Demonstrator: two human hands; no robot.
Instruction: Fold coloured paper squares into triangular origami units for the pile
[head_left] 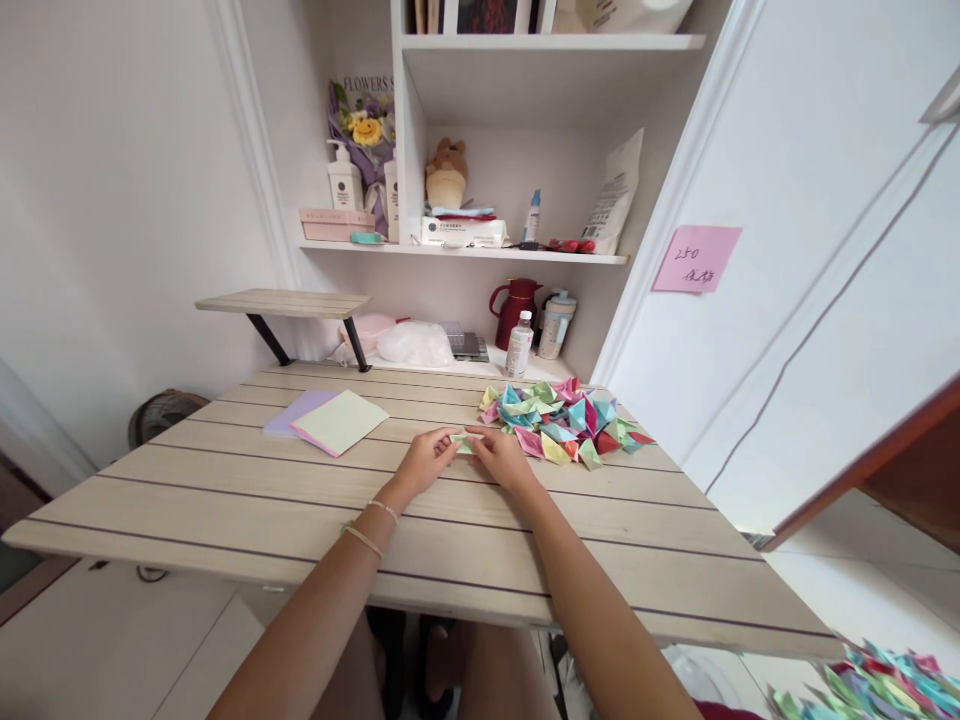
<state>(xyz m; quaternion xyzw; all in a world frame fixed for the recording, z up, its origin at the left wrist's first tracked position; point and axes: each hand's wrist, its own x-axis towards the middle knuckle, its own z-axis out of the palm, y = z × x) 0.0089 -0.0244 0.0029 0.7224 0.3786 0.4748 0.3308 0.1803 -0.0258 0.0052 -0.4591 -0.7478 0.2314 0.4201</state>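
Between my two hands, just above the middle of the wooden desk (480, 540), is a small folded piece of light green paper (464, 444). My left hand (429, 460) pinches its left end, and my right hand (501, 458) grips its right end. Parts of the paper are hidden behind my fingers. A heap of folded paper pieces (562, 420) in several colours lies just beyond my right hand. To the left, flat sheets of pale green paper (345, 422) rest partly over purple paper (289, 418).
A small raised stand (285, 302) occupies the desk's back left. Behind the heap are a plastic bottle (519, 345), a dark red jug (516, 310) and a tumbler (556, 325). Shelves (517, 252) rise at the back. More folded paper (874, 685) lies low at the right.
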